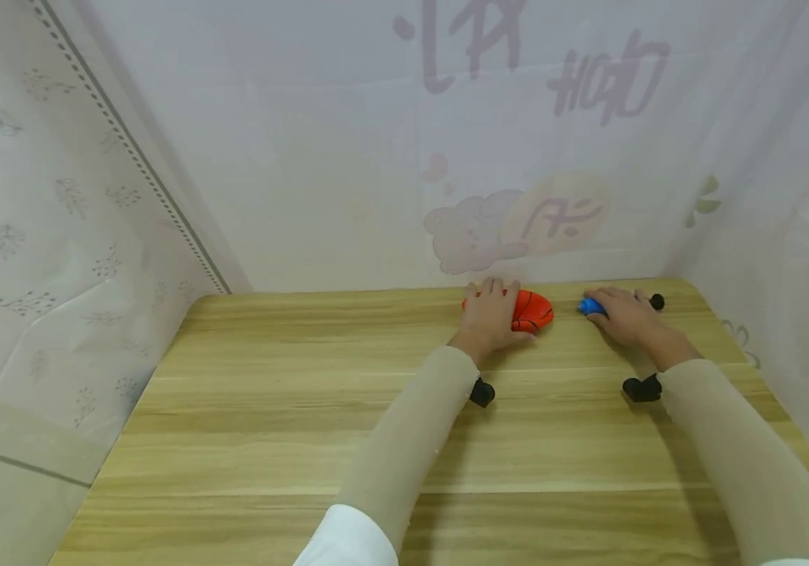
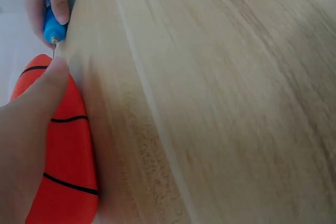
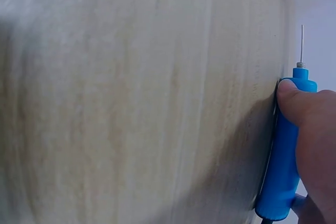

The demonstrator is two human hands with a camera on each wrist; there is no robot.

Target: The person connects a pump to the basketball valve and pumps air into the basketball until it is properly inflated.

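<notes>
A flattened red ball (image 1: 535,309) with black lines, like a deflated basketball, lies near the table's back edge. My left hand (image 1: 489,318) holds it from above, fingers over its top and thumb along the near side. To its right, my right hand (image 1: 623,314) grips a small blue ball pump (image 3: 286,153) lying along the table. A thin metal needle (image 3: 302,43) sticks out of the pump's tip and points left toward the ball. In the left wrist view the needle's end is close to the ball, partly behind my thumb; whether they touch I cannot tell.
The wood-grain table (image 1: 270,409) ends at a pale printed curtain (image 1: 333,157) just behind the ball and pump. A black round end (image 1: 656,301) shows beyond my right hand. Black wrist cameras (image 1: 641,388) hang beneath both wrists.
</notes>
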